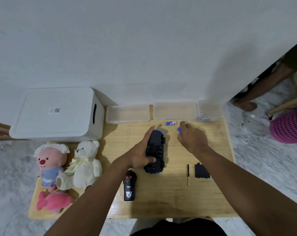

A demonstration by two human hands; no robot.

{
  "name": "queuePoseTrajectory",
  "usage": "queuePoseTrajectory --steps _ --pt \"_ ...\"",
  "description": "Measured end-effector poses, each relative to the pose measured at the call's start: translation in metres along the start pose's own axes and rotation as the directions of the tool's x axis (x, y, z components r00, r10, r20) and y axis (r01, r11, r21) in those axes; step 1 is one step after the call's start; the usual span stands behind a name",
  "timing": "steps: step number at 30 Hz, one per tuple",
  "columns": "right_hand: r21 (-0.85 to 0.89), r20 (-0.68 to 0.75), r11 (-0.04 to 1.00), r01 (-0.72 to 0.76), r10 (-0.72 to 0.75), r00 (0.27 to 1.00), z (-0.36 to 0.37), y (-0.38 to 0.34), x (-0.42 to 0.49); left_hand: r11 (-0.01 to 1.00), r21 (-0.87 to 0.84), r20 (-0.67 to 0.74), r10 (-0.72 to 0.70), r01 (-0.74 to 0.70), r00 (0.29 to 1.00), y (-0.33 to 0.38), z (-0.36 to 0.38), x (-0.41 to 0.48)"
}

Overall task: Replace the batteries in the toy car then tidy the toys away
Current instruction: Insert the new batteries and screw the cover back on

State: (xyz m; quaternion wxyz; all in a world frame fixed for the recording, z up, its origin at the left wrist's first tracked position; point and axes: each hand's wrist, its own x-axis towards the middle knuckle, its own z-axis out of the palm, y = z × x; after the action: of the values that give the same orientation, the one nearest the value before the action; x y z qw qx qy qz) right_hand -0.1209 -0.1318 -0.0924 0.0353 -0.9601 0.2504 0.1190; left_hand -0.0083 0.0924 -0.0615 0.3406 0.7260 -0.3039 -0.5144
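**Toy car** [155, 151]: black with blue trim, lying upside down near the middle of the wooden table [178, 200], its empty battery bay facing up.

**Left hand** [140, 156]: forearm reaches in from the lower left. The index finger lies straight along the car's left side, pointing toward the wall. The thumb is bent across the underside, so the car is clasped between thumb and fingers.

**Right hand** [192, 138]: forearm comes in from the lower right and the hand hovers just right of the car's far end, back of the hand up. The fingers are curled and pinch a small blue piece [179, 129] at their tips. It is mostly hidden, so what it is cannot be told.

**Battery** [171, 123]: blue and white, lying on its side on the table just beyond the right hand, in front of the clear tubs.

**Screwdriver** [188, 174] and **black battery cover** [201, 171]: side by side but apart, right of the car.

**Remote control** [129, 187]: black, just on the near side of the left wrist.

**Clear plastic tubs** [127, 114]: set in a row against the wall.

**White lidded storage box** [56, 114]: far left.

**Plush toys**: pink-faced beaver [50, 165], white teddy bear [86, 162] and pink plush [54, 200], grouped at the table's left edge.
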Motion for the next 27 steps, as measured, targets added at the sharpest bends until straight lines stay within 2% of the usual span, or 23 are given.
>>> queuePoseTrajectory --steps 3,8,12,15,18,23,27 --pt "0.300 0.026 0.948 -0.110 0.107 0.994 0.001 -0.001 -0.002 0.999 -0.039 -0.018 -0.022 0.021 1.000 0.002 -0.008 -0.001" --pt "0.450 0.090 0.860 -0.239 0.223 0.971 -0.004 -0.007 0.002 0.998 -0.043 -0.028 -0.036 0.035 0.999 0.006 -0.015 -0.001" --pt "0.382 0.036 0.903 -0.198 0.199 0.979 -0.005 -0.016 0.010 0.998 -0.055 -0.025 -0.039 0.037 0.999 0.005 -0.017 -0.003" --pt "0.227 -0.037 0.973 -0.050 0.060 0.998 -0.003 -0.019 0.011 0.998 -0.054 -0.023 -0.045 0.044 0.999 0.002 -0.018 -0.006" --pt "0.124 -0.083 0.991 0.043 -0.033 0.996 -0.004 -0.026 0.010 0.997 -0.063 -0.030 -0.052 0.050 0.998 0.000 -0.016 -0.010" --pt "0.012 -0.010 0.999 0.052 -0.052 0.999 0.002 -0.031 0.010 0.997 -0.065 -0.038 -0.044 0.041 0.998 -0.006 -0.015 -0.011" --pt "0.013 -0.052 1.000 0.019 -0.019 0.998 0.006 -0.032 0.014 0.997 -0.076 -0.024 -0.021 0.020 0.999 -0.010 -0.015 -0.012"
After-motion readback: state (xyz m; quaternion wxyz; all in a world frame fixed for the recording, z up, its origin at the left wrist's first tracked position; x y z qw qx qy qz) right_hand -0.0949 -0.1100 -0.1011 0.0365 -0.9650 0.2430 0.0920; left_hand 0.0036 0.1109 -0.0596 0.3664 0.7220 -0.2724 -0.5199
